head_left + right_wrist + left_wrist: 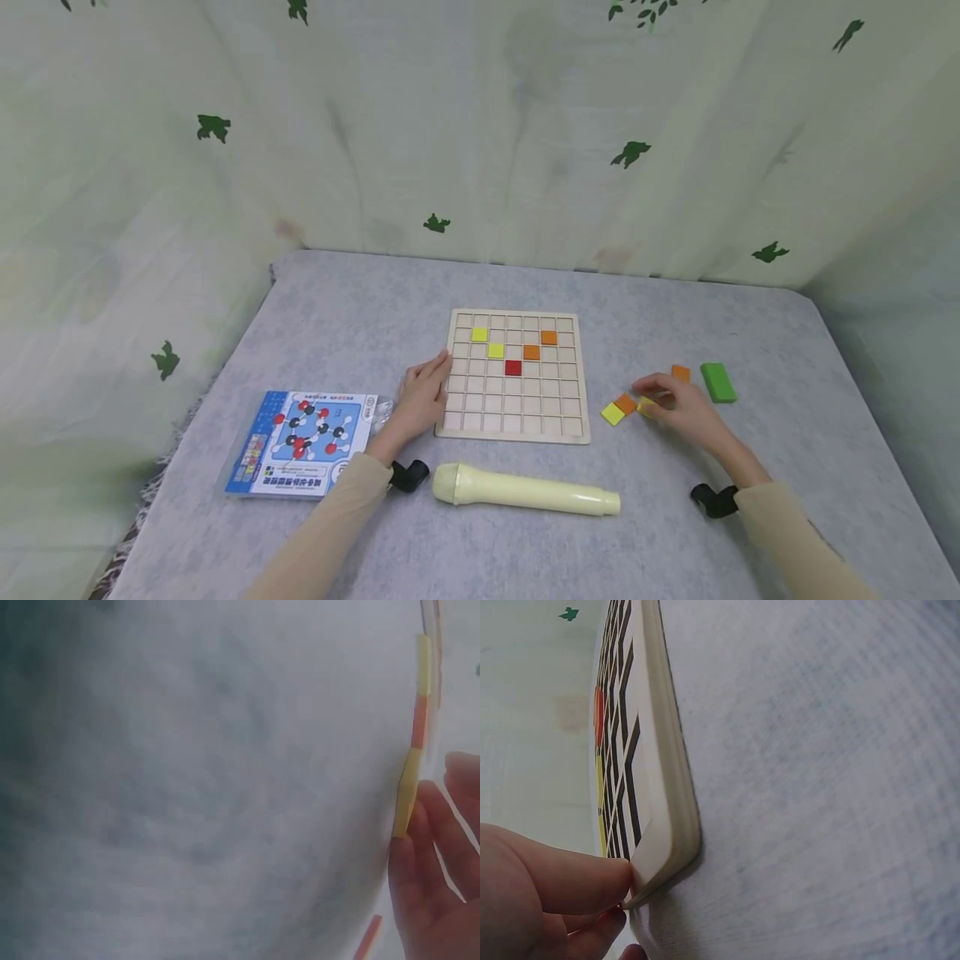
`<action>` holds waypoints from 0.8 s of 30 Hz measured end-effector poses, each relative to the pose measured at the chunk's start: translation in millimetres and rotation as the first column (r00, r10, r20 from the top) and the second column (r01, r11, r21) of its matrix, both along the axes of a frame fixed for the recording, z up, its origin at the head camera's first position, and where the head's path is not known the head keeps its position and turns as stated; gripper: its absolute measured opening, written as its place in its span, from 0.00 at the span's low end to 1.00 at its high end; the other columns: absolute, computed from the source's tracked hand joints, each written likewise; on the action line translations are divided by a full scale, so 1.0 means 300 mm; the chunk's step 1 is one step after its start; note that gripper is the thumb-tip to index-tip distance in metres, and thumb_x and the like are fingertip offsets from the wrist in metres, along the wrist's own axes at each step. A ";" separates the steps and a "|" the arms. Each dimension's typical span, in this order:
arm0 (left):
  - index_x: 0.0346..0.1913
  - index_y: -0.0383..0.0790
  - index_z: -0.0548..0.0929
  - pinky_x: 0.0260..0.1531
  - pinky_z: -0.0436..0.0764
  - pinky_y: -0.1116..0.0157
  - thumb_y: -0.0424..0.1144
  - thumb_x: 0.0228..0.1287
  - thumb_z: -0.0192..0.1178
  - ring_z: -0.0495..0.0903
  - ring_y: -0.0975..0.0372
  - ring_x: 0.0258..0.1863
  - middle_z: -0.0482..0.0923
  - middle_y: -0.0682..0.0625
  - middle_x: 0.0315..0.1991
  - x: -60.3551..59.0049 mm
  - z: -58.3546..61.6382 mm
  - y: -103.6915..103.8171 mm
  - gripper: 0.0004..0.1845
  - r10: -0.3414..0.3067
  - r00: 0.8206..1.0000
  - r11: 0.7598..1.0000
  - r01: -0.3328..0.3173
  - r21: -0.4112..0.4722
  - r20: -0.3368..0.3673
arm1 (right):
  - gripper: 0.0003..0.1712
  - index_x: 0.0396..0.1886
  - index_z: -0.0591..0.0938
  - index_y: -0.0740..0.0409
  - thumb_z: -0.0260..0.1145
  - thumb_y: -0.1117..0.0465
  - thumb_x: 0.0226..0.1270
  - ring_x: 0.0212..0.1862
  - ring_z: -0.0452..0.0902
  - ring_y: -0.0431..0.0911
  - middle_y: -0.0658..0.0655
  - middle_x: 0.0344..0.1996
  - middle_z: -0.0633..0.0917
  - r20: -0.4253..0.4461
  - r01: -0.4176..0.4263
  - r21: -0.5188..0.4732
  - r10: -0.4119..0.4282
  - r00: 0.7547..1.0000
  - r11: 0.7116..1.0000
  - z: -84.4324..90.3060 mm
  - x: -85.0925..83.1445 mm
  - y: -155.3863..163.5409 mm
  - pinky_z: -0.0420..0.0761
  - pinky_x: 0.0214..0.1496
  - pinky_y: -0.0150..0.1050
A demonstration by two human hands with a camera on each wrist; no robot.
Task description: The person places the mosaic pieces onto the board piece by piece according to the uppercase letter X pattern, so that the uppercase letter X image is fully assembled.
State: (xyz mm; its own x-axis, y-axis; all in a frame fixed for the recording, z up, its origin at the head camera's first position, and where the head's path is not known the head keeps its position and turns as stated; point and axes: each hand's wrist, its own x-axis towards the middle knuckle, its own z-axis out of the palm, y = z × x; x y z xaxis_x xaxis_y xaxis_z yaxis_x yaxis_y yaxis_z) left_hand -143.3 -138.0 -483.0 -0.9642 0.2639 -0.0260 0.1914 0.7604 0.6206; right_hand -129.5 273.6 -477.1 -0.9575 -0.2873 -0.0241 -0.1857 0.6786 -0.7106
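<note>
A pale wooden grid board point(517, 427) lies flat on the table, with yellow, orange and red square tiles in some of its squares. My left hand point(423, 398) touches the board's left edge with extended fingers; in the left wrist view its thumb point(577, 881) meets the rim near a corner. To the right of the board, my right hand point(686, 412) pinches a yellow tile point(406, 791) between thumb and fingers, at the table surface. Beside that tile lie an orange tile point(625, 405) and another yellow tile point(612, 414). One more orange tile point(680, 372) lies behind the right hand, partly covered.
A green block point(718, 382) lies beyond my right hand. In front of the board is a cream microphone-shaped object point(532, 490). A packaged box with a molecule picture point(307, 442) lies at the left, near my forearm. A curtain point(480, 125) hangs behind the grey-covered table point(360, 308).
</note>
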 end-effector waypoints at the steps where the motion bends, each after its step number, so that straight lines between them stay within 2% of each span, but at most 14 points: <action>1: 0.71 0.30 0.60 0.61 0.55 0.47 0.26 0.66 0.49 0.54 0.45 0.65 0.51 0.41 0.74 0.000 0.001 0.000 0.30 0.001 1.000 1.000 -0.001 0.003 0.002 | 0.16 0.49 0.80 0.66 0.65 0.71 0.61 0.49 0.78 0.57 0.62 0.45 0.83 -0.003 0.000 0.011 0.000 1.000 1.000 -0.005 0.006 0.003 0.77 0.47 0.52; 9: 0.71 0.31 0.60 0.62 0.54 0.47 0.25 0.65 0.50 0.53 0.45 0.66 0.51 0.42 0.74 0.000 -0.004 0.000 0.30 0.015 1.000 1.000 -0.015 0.004 0.012 | 0.19 0.48 0.81 0.63 0.70 0.73 0.54 0.48 0.77 0.55 0.58 0.44 0.82 -0.069 -0.022 0.053 0.025 0.997 0.998 -0.025 0.028 0.000 0.75 0.48 0.52; 16: 0.71 0.30 0.60 0.61 0.54 0.47 0.25 0.65 0.49 0.53 0.45 0.66 0.51 0.41 0.74 -0.001 -0.005 -0.001 0.30 0.010 1.000 1.000 -0.010 0.009 0.010 | 0.21 0.49 0.81 0.62 0.70 0.74 0.54 0.50 0.76 0.54 0.58 0.46 0.82 -0.075 -0.066 0.059 0.070 0.995 0.996 -0.033 0.007 -0.026 0.75 0.52 0.54; 24: 0.71 0.30 0.61 0.61 0.54 0.46 0.25 0.65 0.50 0.53 0.44 0.65 0.51 0.41 0.74 0.000 -0.006 -0.001 0.30 0.010 1.000 1.000 -0.010 0.010 0.005 | 0.18 0.45 0.84 0.59 0.72 0.74 0.52 0.46 0.75 0.52 0.54 0.42 0.81 -0.096 -0.083 0.096 0.092 0.991 0.992 -0.047 -0.009 -0.032 0.74 0.50 0.53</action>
